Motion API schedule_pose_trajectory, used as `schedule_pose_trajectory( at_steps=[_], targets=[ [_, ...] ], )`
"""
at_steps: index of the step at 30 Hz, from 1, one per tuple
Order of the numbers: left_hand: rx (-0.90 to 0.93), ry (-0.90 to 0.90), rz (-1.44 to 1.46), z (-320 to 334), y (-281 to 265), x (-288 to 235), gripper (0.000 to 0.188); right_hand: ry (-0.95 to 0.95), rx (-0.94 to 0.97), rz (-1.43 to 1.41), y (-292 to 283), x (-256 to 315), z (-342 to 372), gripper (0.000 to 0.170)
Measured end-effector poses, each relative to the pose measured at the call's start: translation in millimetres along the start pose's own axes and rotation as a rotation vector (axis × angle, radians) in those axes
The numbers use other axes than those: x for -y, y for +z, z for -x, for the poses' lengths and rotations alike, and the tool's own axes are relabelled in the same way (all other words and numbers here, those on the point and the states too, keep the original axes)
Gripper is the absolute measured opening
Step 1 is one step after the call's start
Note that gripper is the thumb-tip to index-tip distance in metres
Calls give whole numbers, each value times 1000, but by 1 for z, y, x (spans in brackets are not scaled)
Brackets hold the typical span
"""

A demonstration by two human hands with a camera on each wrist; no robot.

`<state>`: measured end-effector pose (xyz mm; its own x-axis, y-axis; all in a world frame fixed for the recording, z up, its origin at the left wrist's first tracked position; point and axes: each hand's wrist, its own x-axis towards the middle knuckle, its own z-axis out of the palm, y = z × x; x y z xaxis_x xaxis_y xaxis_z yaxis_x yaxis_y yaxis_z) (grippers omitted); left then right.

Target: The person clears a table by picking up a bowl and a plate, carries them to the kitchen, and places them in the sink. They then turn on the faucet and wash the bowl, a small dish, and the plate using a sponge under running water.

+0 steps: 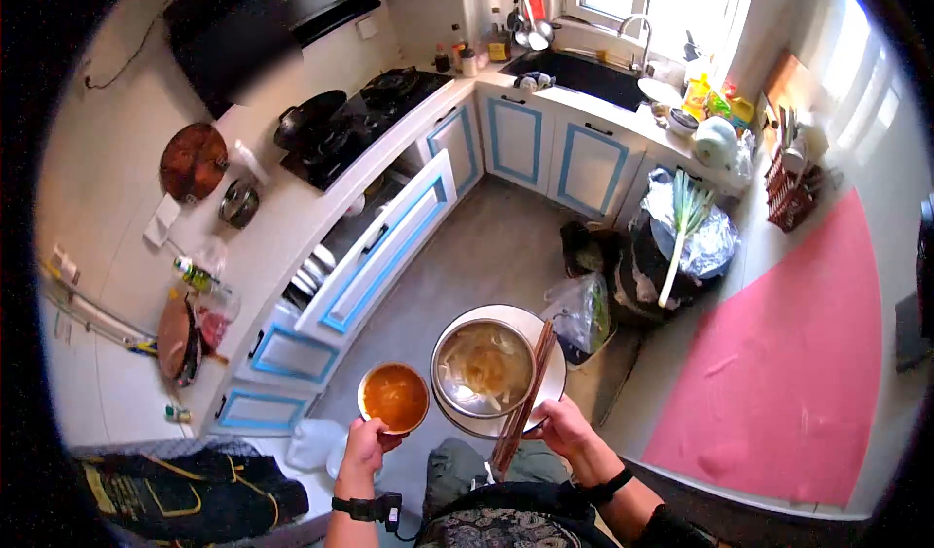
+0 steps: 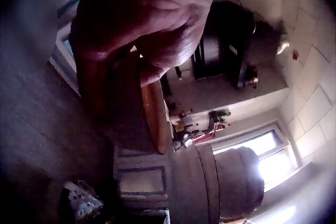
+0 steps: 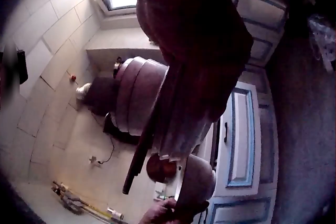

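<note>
A small bowl (image 1: 394, 399) of orange-red soup is in my left hand (image 1: 366, 445), with the thumb by its rim. In the left wrist view the same bowl (image 2: 126, 111) shows dark below the hand. My right hand (image 1: 568, 429) grips the edge of a white plate (image 1: 556, 373), thumb on top. On that plate stands a metal bowl (image 1: 484, 367) of clear broth with pale pieces. A bunch of brown chopsticks (image 1: 526, 398) lies along the plate beside the metal bowl, their ends jutting past the near edge. The right wrist view shows these chopsticks (image 3: 137, 163) sticking out.
At left, an open drawer (image 1: 384, 241) juts from the counter below the stove (image 1: 360, 120). Bags (image 1: 581, 314) sit on the floor at right, near leeks (image 1: 687, 222) on a heap of plastic. A pink mat (image 1: 778, 373) covers part of the right-hand surface. The sink (image 1: 593, 79) is at the back.
</note>
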<state>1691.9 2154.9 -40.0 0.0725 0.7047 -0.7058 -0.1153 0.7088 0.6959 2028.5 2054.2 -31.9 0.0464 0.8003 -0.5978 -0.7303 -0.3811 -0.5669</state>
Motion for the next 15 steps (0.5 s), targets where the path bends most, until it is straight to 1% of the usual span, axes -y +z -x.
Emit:
schedule_pose_trajectory(
  at_steps=[3, 5, 8, 9, 10, 11, 12, 14, 15],
  targets=[
    [73, -1, -31, -49, 27, -52, 40, -38, -12, -85, 32, 48, -35, 40],
    [113, 26, -80, -83, 48, -90, 39, -51, -45, -86, 36, 69, -70, 40],
    [194, 40, -165, -146, 73, -143, 39, -155, -67, -94, 36, 92, -124, 40],
    [211, 55, -171, -165, 85, -160, 39, -195, -102, -157, 57, 110, -131, 38],
    [225, 73, -171, -182, 98, -177, 40, -225, -118, -176, 64, 123, -147, 38],
    [272, 25, -198, -199, 110, -198, 44, -255, -134, -201, 69, 134, -161, 37],
    [284, 28, -228, -216, 123, -217, 45, -280, -153, -233, 72, 143, -174, 36],
    [307, 33, -298, -250, 151, -251, 47, -230, -128, -246, 64, 161, -201, 31],
    [336, 78, -355, -257, 169, -270, 48, -229, -149, -274, 67, 174, -208, 32]
  ],
)
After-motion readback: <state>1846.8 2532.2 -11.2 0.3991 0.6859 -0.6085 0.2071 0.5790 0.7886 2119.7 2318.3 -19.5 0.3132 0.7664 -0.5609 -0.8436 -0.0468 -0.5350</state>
